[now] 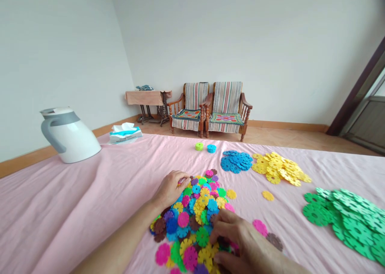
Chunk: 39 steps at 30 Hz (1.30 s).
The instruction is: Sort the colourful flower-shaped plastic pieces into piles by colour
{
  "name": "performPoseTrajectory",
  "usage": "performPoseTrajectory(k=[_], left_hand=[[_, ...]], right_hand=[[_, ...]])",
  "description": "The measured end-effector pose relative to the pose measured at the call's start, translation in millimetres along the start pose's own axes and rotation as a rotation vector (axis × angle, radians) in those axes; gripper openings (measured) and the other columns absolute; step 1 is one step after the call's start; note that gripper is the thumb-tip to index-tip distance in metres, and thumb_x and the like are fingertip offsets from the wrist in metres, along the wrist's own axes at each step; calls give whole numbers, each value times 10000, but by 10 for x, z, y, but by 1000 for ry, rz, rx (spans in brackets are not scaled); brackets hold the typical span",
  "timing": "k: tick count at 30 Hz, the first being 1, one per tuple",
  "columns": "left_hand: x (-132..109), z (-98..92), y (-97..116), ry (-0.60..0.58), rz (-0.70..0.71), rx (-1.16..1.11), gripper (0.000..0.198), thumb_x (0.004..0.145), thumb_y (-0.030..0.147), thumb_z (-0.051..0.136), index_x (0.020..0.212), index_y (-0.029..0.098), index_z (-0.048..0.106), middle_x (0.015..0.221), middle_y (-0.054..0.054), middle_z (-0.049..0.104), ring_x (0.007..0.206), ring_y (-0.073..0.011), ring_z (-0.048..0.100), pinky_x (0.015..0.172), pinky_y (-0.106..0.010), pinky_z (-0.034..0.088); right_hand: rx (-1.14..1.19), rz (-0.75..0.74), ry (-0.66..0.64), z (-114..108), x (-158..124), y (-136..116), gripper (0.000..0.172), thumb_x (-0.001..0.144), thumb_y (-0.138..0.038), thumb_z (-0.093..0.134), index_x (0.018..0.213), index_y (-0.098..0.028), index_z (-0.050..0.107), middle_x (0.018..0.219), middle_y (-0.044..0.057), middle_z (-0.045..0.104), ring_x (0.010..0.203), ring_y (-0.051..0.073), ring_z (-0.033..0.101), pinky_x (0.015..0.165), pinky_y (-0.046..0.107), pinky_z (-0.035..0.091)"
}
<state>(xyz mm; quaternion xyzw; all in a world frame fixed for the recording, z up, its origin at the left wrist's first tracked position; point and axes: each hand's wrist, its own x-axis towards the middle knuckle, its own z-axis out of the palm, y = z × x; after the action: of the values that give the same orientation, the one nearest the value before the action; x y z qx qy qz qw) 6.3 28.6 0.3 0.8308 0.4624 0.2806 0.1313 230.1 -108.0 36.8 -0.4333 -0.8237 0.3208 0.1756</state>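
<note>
Centrally, the discs (194,222) lie heaped on the cloth (126,178); probably light, stiff and slick, each best pinched by its notched rim. My right hand (237,236) curls over the near side, my left hand (172,189) over the left edge; I cannot tell whether either grasps one.

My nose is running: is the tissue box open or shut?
The tissue box is open: white tissue sticks up out of its top.
</note>
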Motion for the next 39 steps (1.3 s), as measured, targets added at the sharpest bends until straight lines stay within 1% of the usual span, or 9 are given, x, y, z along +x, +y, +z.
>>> performPoseTrajectory(k=[8,13,18,22,26,28,32,34,39], left_hand=[[-5,7,-20,0,4,-3,270,885,348,470,925,198,691,915,-52,691,897,-190,605,817,-268,439],[-8,-4,-3,2,1,-21,273,880,353,473,924,197,693,906,-56,688,882,-195,602,807,-280,443],[-8,-13,14,3,2,-27,275,873,351,478,905,196,703,895,-61,692,878,-200,603,801,-284,443],[-12,-7,8,3,6,-32,270,876,346,478,910,197,702,906,-59,691,885,-198,602,809,-283,440],[-10,-4,1,0,2,-34,262,876,345,484,905,195,698,912,-57,693,886,-196,604,812,-284,436],[-8,0,-9,-2,1,-34,260,878,347,483,906,198,694,916,-54,693,890,-194,606,810,-282,434],[-11,10,-30,2,9,-40,251,881,343,480,911,206,688,926,-48,691,903,-189,606,818,-277,432],[-14,12,-34,-1,11,-37,251,879,346,481,904,206,688,919,-49,690,902,-191,607,814,-275,434],[-14,12,-28,1,11,-41,239,874,344,489,896,213,688,913,-44,690,893,-191,607,810,-279,435]], right_hand=[[-250,-68,53,136,69,22,75,790,-222,587,813,-215,658,901,21,620,853,153,556,730,237,423],[-130,-47,259,102,60,58,233,885,-262,453,780,-216,655,884,35,626,832,149,561,733,248,421],[-63,253,550,-311,-30,685,305,873,-358,425,687,-202,609,651,19,597,629,147,540,578,255,388],[-193,462,587,-631,-208,1326,251,792,-367,461,806,-182,630,534,-3,561,506,156,502,500,270,339],[-273,499,646,-717,-307,1503,267,758,-352,456,809,-165,639,701,64,646,603,186,563,574,299,395],[-293,471,616,-708,-305,1355,215,746,-327,473,746,-178,628,736,69,653,649,192,574,612,303,404],[-203,420,292,-626,-296,873,52,680,-235,545,674,-202,585,661,20,627,630,162,547,583,262,380],[-181,417,191,-559,-304,725,107,633,-189,568,736,-206,589,741,15,636,687,160,548,608,253,378],[-215,425,142,-437,-312,760,135,602,-152,545,726,-208,549,728,-6,596,693,149,511,609,248,343]])
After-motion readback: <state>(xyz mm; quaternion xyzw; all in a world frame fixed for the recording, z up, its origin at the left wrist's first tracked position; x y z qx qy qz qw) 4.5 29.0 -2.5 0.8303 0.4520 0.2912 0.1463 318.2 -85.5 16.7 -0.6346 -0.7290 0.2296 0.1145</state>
